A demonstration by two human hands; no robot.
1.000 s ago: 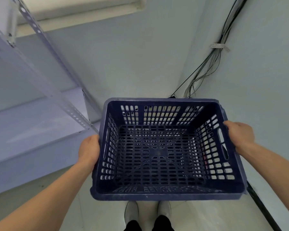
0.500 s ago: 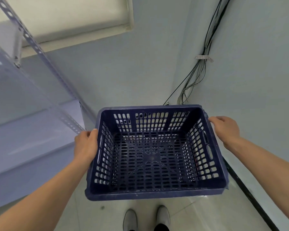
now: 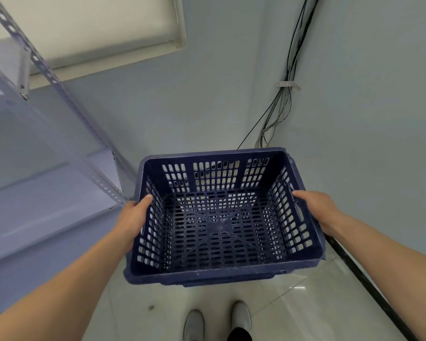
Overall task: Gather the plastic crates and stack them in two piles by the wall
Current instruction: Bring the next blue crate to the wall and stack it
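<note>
Shelving (image 3: 59, 91) is filling the frame's left. Left hand (image 3: 133, 217) is gripping one rim of the blue crate (image 3: 219, 230), centre frame, and right hand (image 3: 317, 207) the opposite rim. The crate is now moving farther from the shoes (image 3: 193, 323) toward the corner cables (image 3: 284, 84), probably nearing set-down.

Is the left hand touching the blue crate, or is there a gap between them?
Touching. The head view shows the left hand gripping the crate at its left rim, thumb inside.
</note>
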